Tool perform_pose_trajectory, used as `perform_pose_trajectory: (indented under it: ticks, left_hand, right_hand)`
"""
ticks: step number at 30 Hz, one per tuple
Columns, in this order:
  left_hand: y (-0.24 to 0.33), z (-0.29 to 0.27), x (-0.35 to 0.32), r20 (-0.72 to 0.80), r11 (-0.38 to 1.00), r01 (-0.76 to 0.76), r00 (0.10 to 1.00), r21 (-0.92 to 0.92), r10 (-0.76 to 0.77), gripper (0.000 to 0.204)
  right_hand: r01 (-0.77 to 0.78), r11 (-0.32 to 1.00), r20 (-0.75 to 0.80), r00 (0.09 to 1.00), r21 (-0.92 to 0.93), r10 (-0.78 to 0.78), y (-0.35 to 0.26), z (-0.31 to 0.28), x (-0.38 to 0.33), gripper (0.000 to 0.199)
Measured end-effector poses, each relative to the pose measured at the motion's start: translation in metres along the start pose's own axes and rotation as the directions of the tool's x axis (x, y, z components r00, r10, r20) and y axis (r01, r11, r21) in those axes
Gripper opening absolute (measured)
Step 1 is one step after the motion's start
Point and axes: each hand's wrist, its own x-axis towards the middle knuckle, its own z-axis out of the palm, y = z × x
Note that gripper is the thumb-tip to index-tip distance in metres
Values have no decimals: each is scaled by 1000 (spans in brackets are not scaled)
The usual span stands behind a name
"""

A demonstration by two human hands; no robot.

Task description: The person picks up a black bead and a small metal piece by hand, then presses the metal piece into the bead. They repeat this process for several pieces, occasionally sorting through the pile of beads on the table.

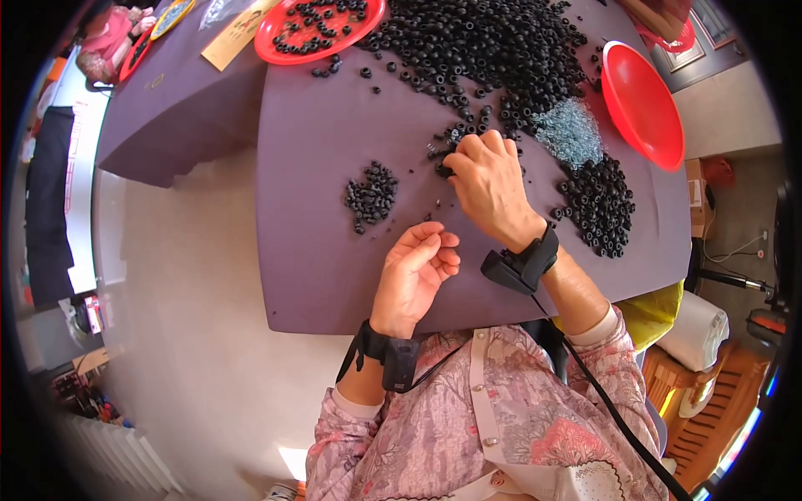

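Note:
My right hand reaches forward over the purple table, its fingertips pinched on a small black rubber ring at the edge of a scatter of rings. My left hand rests near the table's front edge, fingers curled loosely, with nothing clearly seen in it. A small pile of black rings lies left of my right hand. A large heap of black rings covers the far part of the table. Both wrists wear black bands with cables.
A patch of small clear blue-grey pieces lies right of my hand, with another pile of black rings below it. A red tray stands at the right edge, a red dish with rings at the back.

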Motion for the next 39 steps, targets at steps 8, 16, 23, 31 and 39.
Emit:
perform_pose_trajectory:
  ticks: [8, 16, 23, 31, 39]
  left_hand:
    - [5, 7, 6, 1, 999, -3, 1000, 42, 3, 17]
    - [-4, 13, 14, 31, 991, -80, 997, 108, 78, 21]
    - [0, 15, 10, -94, 970, -113, 986, 213, 136, 13]
    - [-6, 18, 17, -71, 929, -137, 983, 345, 171, 14]
    - [-5, 22, 17, -75, 911, -157, 977, 382, 200, 20]
  right_hand:
    - [-36, 987, -47, 998, 158, 44, 4, -6, -7, 18]
    - [-27, 937, 90, 996, 348, -5, -18, -33, -29, 15]
    - [13, 980, 33, 999, 198, -20, -1, -25, -4, 16]
    - [107, 994, 14, 994, 4, -107, 2, 5, 14, 14]
    - [124, 992, 62, 990, -8, -123, 7, 10, 16, 12]
